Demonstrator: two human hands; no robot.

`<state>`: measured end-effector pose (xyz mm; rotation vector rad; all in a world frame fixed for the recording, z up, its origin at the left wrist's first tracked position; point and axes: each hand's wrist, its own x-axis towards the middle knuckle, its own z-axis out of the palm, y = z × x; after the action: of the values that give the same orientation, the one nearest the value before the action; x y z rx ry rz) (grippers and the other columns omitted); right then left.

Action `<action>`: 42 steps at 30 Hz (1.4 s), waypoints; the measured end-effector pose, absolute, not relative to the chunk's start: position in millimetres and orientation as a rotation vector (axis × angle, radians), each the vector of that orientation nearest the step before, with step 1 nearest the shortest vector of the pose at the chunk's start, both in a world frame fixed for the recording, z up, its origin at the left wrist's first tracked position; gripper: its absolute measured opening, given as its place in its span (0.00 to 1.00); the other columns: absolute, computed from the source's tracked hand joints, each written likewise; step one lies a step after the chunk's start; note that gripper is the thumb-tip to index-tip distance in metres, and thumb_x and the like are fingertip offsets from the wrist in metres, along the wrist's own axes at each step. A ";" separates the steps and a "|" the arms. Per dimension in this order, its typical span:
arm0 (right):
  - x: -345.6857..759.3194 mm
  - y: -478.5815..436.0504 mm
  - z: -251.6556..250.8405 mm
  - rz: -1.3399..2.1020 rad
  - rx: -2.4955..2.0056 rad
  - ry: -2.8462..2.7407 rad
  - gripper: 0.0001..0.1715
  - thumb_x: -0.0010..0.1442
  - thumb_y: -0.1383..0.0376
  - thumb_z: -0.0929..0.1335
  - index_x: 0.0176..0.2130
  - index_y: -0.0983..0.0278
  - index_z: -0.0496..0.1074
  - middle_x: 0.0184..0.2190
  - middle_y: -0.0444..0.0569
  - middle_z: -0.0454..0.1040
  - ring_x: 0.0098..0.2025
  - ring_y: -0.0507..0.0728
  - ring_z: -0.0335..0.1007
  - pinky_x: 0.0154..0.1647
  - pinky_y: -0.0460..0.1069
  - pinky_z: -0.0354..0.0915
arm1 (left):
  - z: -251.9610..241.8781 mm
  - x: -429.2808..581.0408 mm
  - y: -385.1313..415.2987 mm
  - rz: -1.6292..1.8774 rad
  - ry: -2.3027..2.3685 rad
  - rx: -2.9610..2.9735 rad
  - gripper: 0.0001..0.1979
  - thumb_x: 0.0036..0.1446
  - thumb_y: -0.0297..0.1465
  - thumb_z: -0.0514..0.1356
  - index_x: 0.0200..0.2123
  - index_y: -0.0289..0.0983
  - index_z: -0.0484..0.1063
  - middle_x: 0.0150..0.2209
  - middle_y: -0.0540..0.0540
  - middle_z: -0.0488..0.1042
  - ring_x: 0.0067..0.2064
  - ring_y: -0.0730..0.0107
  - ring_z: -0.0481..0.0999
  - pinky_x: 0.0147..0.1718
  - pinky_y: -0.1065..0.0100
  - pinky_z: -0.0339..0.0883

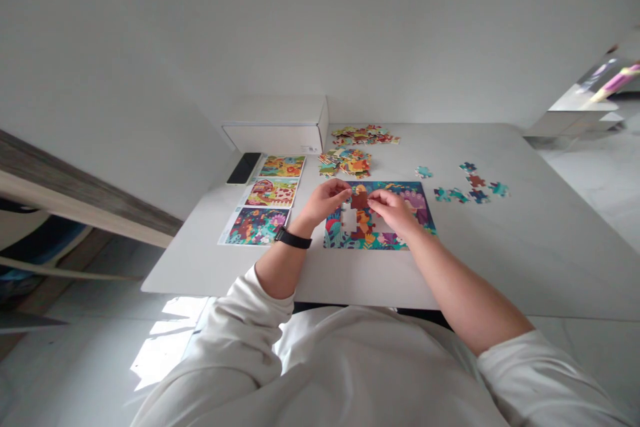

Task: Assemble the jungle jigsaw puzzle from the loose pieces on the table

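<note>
A partly assembled jigsaw puzzle (pixel 379 241) lies flat on the table in front of me, its colourful border joined and gaps showing inside. Over its upper middle is a brown puzzle piece (pixel 359 201). My left hand (pixel 326 203), with a black watch band on the wrist, pinches at the piece's left side. At its right side, the closed thumb and fingers of my right hand (pixel 394 209) meet the edge. The fingertips partly cover the contact. Below, an orange and brown figure (pixel 363 223) shows in the puzzle beside a white gap.
Loose teal and brown pieces (pixel 477 181) lie to the right. Two heaps of pieces, a nearer pile (pixel 350 162) and a farther pile (pixel 365 135), sit behind the puzzle. Leftward are a picture sheet (pixel 270 193), a phone (pixel 245 168) and a white box (pixel 275 137) against the wall.
</note>
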<state>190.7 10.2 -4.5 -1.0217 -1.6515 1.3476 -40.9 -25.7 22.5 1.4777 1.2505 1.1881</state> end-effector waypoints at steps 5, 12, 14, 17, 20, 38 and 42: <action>190.3 9.0 -2.5 1.337 -1.020 -1.676 0.20 0.56 0.45 0.75 0.38 0.57 0.78 0.33 0.45 0.80 0.35 0.59 0.72 0.39 0.53 0.68 | 19.5 -40.9 -23.8 1.147 1.260 1.515 0.24 0.57 0.52 0.71 0.36 0.36 0.77 0.28 0.50 0.72 0.28 0.75 0.66 0.27 0.71 0.59; 192.8 9.6 -1.1 1.294 -1.038 -1.669 0.19 0.57 0.46 0.75 0.40 0.57 0.80 0.35 0.47 0.81 0.35 0.59 0.72 0.40 0.54 0.68 | 17.2 -41.1 -21.6 1.081 1.240 1.524 0.25 0.55 0.54 0.72 0.35 0.37 0.76 0.28 0.50 0.72 0.28 0.75 0.66 0.27 0.70 0.58; 192.9 10.7 -2.6 1.299 -1.028 -1.662 0.19 0.57 0.47 0.75 0.40 0.56 0.80 0.36 0.47 0.82 0.36 0.59 0.73 0.40 0.54 0.69 | 18.7 -41.2 -22.2 1.082 1.255 1.534 0.25 0.55 0.54 0.72 0.35 0.37 0.76 0.27 0.51 0.71 0.27 0.75 0.65 0.27 0.70 0.57; 193.8 13.3 -6.2 1.312 -1.014 -1.642 0.20 0.57 0.47 0.75 0.42 0.56 0.80 0.38 0.48 0.83 0.38 0.60 0.75 0.42 0.55 0.72 | 21.6 -41.8 -23.5 1.083 1.285 1.537 0.24 0.56 0.53 0.71 0.35 0.36 0.76 0.25 0.52 0.69 0.26 0.74 0.64 0.27 0.70 0.57; 195.3 16.0 -10.4 1.302 -1.027 -1.638 0.20 0.58 0.47 0.75 0.44 0.56 0.80 0.37 0.47 0.82 0.38 0.60 0.76 0.43 0.55 0.73 | 23.2 -43.1 -24.2 1.083 1.316 1.528 0.23 0.57 0.52 0.71 0.36 0.36 0.77 0.24 0.52 0.68 0.26 0.74 0.64 0.27 0.70 0.57; 199.4 4.3 2.2 0.759 -0.681 -2.190 0.25 0.62 0.70 0.73 0.57 0.52 0.80 0.59 0.53 0.79 0.64 0.68 0.74 0.72 0.67 0.67 | 13.3 -48.8 -20.1 1.042 1.333 1.576 0.22 0.57 0.51 0.69 0.35 0.36 0.79 0.26 0.51 0.71 0.27 0.73 0.64 0.26 0.70 0.56; 201.2 6.0 -2.8 0.688 -0.688 -2.241 0.25 0.64 0.71 0.72 0.58 0.53 0.79 0.58 0.53 0.79 0.62 0.66 0.76 0.68 0.66 0.71 | 14.9 -49.8 -20.9 0.999 1.362 1.603 0.24 0.57 0.53 0.69 0.35 0.36 0.79 0.26 0.51 0.72 0.28 0.73 0.65 0.26 0.70 0.56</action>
<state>201.2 6.0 -2.8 -0.6878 -2.2412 0.6879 -49.8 -20.9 14.9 1.6025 1.3617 0.9991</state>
